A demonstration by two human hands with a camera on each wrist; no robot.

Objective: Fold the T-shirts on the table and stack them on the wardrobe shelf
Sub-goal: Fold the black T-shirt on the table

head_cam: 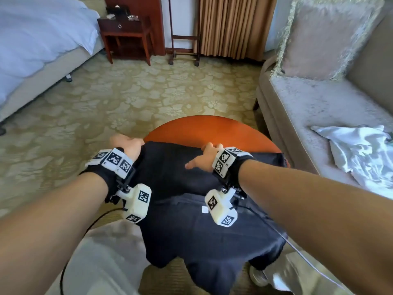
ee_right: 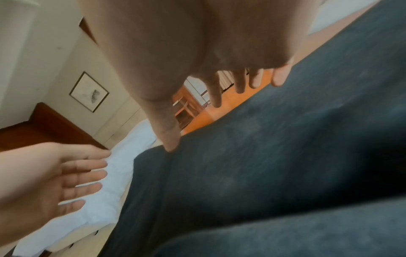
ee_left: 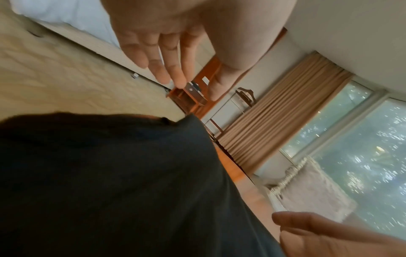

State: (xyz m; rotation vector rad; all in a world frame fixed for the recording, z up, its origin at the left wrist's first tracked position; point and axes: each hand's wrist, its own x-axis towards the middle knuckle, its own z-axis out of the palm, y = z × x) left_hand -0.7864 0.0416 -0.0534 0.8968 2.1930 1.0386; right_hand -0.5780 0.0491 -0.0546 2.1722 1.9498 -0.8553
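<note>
Head view: dark T-shirt lies mid-frame over the round orange desk, long axis running toward the camera, hem hanging off the near edge. Left hand sits at its far left edge. Right hand rests flat on it, nearer the centre.

Left wrist view: left hand's fingers are straight, holding nothing, shirt lower left.

Right wrist view: right hand's fingers are spread, thumb touching the cloth.

Containers: none seen.

Hotel-style bedroom, bed, nightstand, curtains, sofa, patterned carpet
</note>
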